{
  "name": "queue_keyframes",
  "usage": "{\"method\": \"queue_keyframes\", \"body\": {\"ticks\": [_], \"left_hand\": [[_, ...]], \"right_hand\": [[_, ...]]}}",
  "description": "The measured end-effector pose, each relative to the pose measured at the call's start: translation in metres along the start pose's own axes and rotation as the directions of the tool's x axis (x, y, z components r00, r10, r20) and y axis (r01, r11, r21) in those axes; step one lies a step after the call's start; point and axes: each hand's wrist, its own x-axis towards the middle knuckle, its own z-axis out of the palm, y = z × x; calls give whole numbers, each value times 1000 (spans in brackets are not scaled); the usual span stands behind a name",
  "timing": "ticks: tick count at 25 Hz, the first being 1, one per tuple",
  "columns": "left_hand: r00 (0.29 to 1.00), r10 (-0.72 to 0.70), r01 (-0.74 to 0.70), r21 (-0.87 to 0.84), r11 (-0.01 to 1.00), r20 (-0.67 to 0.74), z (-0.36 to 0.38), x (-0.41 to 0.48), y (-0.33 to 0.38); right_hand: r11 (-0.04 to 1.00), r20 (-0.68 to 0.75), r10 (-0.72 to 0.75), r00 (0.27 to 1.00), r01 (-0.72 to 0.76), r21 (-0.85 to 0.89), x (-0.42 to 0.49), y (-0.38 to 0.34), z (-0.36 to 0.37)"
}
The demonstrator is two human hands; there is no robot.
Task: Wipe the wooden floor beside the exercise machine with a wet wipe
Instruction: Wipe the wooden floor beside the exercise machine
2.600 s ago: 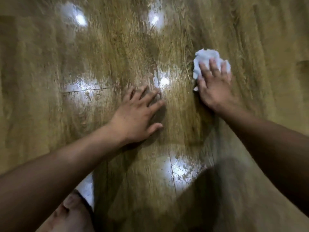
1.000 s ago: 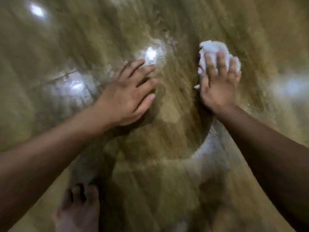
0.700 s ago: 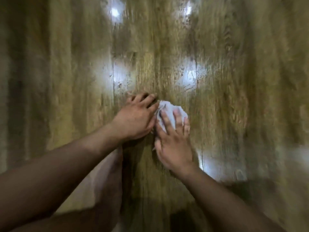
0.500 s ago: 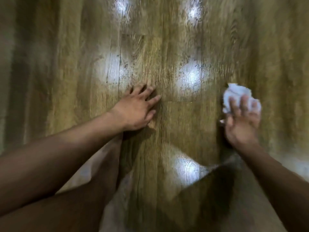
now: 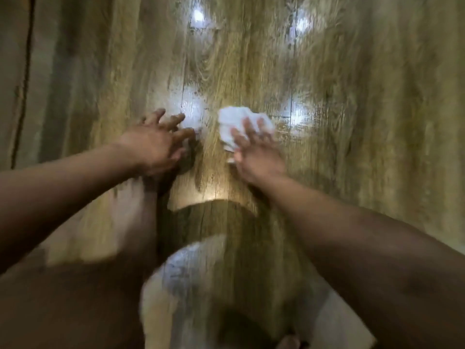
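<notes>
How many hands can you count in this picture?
2. The left hand rests spread on the floor, left of the wipe; the right hand presses flat on the wipe. None seems hidden.

A thin dark line (image 5: 24,84) runs near to far along the left edge, with a paler grey band (image 5: 57,79) just right of it. Bright glints (all smeared by blur) show far off (image 5: 198,15) and nearer (image 5: 298,113). A rounded shadow (image 5: 214,222) lies centre. A bare leg (image 5: 75,298) fills the near left.
</notes>
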Motion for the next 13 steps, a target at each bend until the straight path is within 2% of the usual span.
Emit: {"method": "queue_keyframes", "body": {"ticks": [3, 5, 7, 10, 13], "left_hand": [[986, 62, -43, -125, 991, 152, 21, -17, 11], [985, 42, -16, -155, 988, 167, 42, -9, 17], [985, 2, 25, -155, 988, 170, 51, -3, 23], [994, -6, 28, -208, 978, 106, 56, -2, 21], [996, 45, -33, -142, 989, 81, 49, 1, 15]], "right_hand": [[962, -132, 272, 953, -264, 72, -28, 90, 7], [950, -220, 311, 925, -297, 92, -28, 106, 20], [963, -272, 270, 924, -259, 75, -21, 95, 28], [956, -271, 294, 917, -282, 82, -23, 97, 24], [922, -159, 386, 909, -377, 87, -18, 91, 15]]}}
